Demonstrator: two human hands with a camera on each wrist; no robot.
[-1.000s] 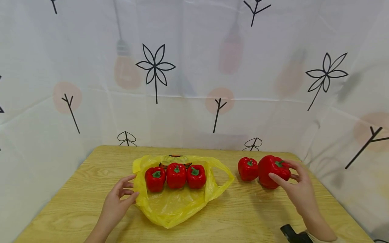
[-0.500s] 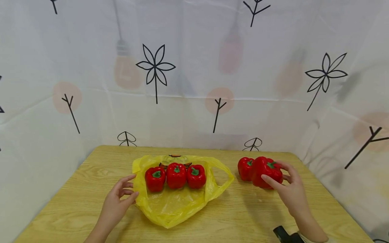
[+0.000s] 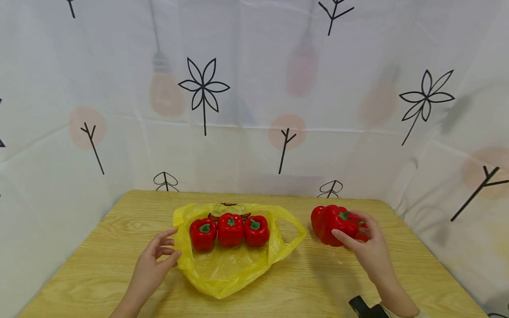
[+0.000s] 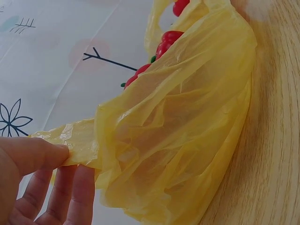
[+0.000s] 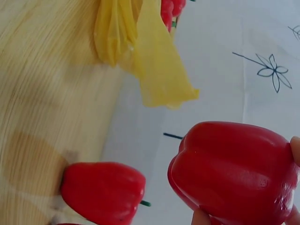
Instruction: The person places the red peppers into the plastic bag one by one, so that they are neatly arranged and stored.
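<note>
My right hand point(image 3: 370, 247) grips a red bell pepper point(image 3: 338, 224) with a green stem, raised over the table's right side. In the right wrist view this pepper point(image 5: 234, 171) fills the lower right, with fingertips on its sides. Another red bell pepper point(image 5: 103, 192) sits on the table below it; in the head view, parts of two peppers show behind the held one. My left hand point(image 3: 155, 256) pinches the left edge of a yellow plastic bag point(image 3: 222, 276) between thumb and fingers. Three red bell peppers point(image 3: 230, 229) stand in a row in its open mouth.
The wooden table point(image 3: 99, 265) reaches back to a white patterned cloth point(image 3: 246, 154), which also hangs at both sides. A bag handle loop point(image 3: 296, 236) sticks out to the right. A black device point(image 3: 363, 307) is strapped on the right wrist.
My right hand has moved left with the bell pepper, uncovering part of another pepper at its right and covering more of the one at its left. The left hand and bag have stayed still.
</note>
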